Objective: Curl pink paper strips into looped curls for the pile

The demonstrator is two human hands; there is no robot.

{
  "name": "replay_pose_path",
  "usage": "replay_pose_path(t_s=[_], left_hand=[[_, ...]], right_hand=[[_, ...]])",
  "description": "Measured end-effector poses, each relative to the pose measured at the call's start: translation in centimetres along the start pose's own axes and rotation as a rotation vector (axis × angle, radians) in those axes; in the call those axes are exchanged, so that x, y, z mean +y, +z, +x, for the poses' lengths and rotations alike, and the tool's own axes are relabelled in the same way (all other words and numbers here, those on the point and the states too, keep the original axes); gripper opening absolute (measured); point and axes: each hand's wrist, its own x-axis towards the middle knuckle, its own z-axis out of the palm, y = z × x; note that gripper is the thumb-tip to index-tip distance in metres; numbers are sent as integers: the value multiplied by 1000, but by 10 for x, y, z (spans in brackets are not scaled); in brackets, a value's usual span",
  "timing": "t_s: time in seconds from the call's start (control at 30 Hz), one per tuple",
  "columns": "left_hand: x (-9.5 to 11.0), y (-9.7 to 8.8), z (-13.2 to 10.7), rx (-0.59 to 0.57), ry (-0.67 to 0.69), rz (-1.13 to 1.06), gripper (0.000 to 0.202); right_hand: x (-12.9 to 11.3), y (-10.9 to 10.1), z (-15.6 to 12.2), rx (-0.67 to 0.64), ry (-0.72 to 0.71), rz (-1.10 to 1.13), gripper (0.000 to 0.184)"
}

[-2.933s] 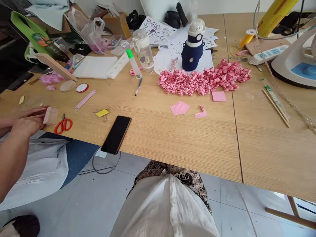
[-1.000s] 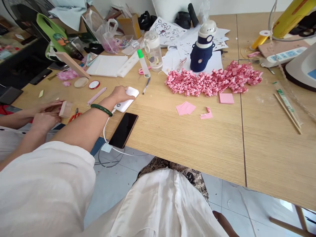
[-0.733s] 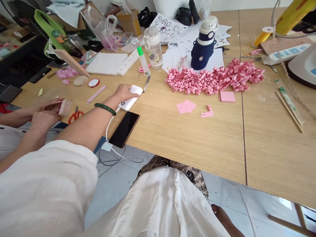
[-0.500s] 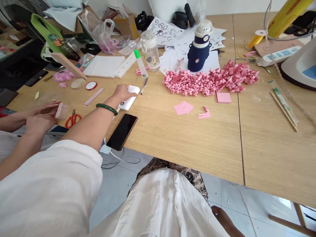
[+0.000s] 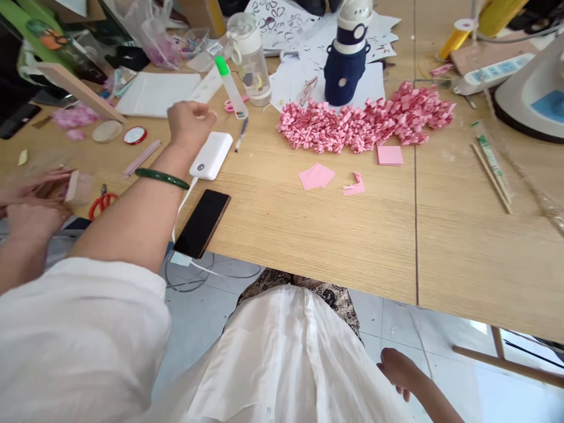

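Note:
My left hand (image 5: 190,124), a green bangle on its wrist, hovers just above the far end of a white power bank (image 5: 212,155). Its fingers are curled in toward the thumb and nothing shows in them. A white cable runs from the power bank's near end toward a dark phone (image 5: 202,223) lying close to the table edge. Down beside my body, over the floor, hangs my right hand (image 5: 400,371), thumb and fingers loosely apart, holding nothing I can see. Right of my left hand are a green-capped glue bottle (image 5: 231,88) and a pen (image 5: 241,135).
Pink folded paper pieces (image 5: 361,126) form a long pile, with pink paper squares (image 5: 317,176) in front. Behind stands a navy bottle (image 5: 345,64); a clear water bottle (image 5: 251,64) is left of it. At left, another person's hands (image 5: 39,205) are near orange-handled scissors (image 5: 102,202).
My left hand has let go of the power bank and lifted off it, moving up and left. More of my right hand shows at the lower right. The view has shifted slightly.

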Motion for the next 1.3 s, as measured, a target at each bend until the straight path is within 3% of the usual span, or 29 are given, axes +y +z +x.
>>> replay_pose_path(t_s=[0.07,0.13,0.2,0.27,0.37,0.5,0.53,0.63,0.77,0.9,1.0,1.13,1.3], left_hand=[[46,7,-18,25,25,-91,31],[95,22,-47,-25,87,-242,32],[139,44,-84,-52,156,-405,27],[170,67,-125,-120,216,-630,24],[193,98,-178,-278,194,-790,21],[195,123,-220,-401,178,-696,29],[194,127,-226,-443,196,-683,29],[195,132,-235,-481,194,-661,27],[194,128,-226,-495,132,-661,23],[184,125,-197,-415,-27,-611,26],[178,129,-186,-444,14,-589,22],[181,138,-197,-458,103,-641,23],[186,149,-213,-455,40,-724,25]], right_hand=[[-1,-18,4,-150,7,42,45],[-11,-50,-20,-274,-85,160,40],[-32,-89,-54,-239,-332,279,38],[-58,-128,-76,40,-592,330,38],[-92,-178,-62,739,-722,494,31],[-112,-235,2,1166,-757,427,21],[-115,-248,16,1283,-734,342,20],[-125,-278,43,1476,-592,159,21],[-150,-288,60,1487,-573,29,23],[-164,-277,70,1447,-658,-118,24],[-162,-267,75,1424,-714,-106,23],[-157,-259,78,1426,-737,-74,22],[-159,-259,79,1393,-732,-144,26]])
